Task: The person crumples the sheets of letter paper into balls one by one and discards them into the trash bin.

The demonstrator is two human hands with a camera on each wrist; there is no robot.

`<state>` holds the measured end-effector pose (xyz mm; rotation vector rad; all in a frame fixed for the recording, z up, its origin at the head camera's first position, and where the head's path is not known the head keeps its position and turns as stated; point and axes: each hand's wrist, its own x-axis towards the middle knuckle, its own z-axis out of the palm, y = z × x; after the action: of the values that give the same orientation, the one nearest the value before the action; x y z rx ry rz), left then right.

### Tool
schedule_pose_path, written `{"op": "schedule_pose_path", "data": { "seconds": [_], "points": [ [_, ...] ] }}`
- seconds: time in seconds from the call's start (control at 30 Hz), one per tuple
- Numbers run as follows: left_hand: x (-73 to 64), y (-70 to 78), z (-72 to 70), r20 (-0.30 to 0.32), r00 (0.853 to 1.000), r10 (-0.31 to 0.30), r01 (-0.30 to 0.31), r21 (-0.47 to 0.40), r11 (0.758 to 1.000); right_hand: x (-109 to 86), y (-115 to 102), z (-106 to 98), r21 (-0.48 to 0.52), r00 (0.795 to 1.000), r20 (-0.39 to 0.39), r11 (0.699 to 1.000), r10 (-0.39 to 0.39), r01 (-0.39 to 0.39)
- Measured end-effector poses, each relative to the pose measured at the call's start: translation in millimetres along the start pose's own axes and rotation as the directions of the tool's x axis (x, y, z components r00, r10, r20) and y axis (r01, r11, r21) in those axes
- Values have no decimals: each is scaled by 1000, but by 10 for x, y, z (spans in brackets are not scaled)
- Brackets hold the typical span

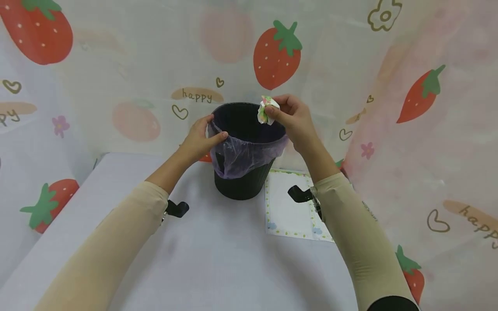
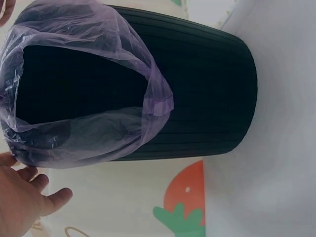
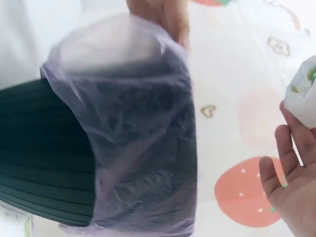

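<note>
A black ribbed trash bin [image 1: 243, 183], lined with a thin purple plastic bag [image 1: 245, 155] folded over its rim, is on the white table. My right hand [image 1: 293, 119] pinches a crumpled piece of paper [image 1: 267, 110], white with green, yellow and pink print, above the right side of the bin's mouth. At the left of the rim, my left hand [image 1: 196, 140] touches the bin from outside, its thumb and fingers spread. The left wrist view shows that hand's fingertips right at the bagged edge. In the right wrist view the crumpled paper [image 3: 302, 96] is partly cut off.
White sheets [image 1: 289, 207] with a printed border of small shapes lie on the table [image 1: 218, 259] to the right of the bin, partly under my right forearm. Cloth walls [image 1: 155, 52] printed with strawberries and hearts stand behind and at both sides.
</note>
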<state>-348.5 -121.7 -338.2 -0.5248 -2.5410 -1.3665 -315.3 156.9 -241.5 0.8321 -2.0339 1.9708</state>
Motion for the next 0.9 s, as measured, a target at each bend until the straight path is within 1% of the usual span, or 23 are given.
{"op": "schedule_pose_path", "data": {
  "seconds": [0.1,0.27,0.33,0.4,0.53,0.63,0.73,0.8,0.9],
  "points": [
    [-7,-1,0,3,1000,-4,4,6,1000,125,14,-23,12,1000,10,1000,-12,12],
    [-38,16,-5,11,1000,-21,21,-24,999,305,18,-50,50,998,33,997,-60,59],
    [-49,24,-3,14,1000,-26,27,-44,999,359,22,-59,16,997,45,998,-66,66],
    [-49,28,0,15,999,-28,29,-54,998,410,26,-63,-30,997,54,998,-56,58],
    [-35,21,-2,12,1000,-25,26,-59,998,506,21,-53,-170,997,70,985,-21,33],
    [-28,18,-1,13,1000,-27,28,-61,998,567,-3,-40,-309,996,85,951,13,14],
    [-30,21,4,15,999,-34,35,-60,998,620,-26,-39,-432,993,114,902,45,9],
    [-27,19,7,16,999,-39,40,-60,997,656,-31,-42,-487,987,142,873,75,4],
    [-19,17,9,16,999,-45,46,-52,998,709,-36,-57,-543,972,190,840,136,-12]
  ]
}}
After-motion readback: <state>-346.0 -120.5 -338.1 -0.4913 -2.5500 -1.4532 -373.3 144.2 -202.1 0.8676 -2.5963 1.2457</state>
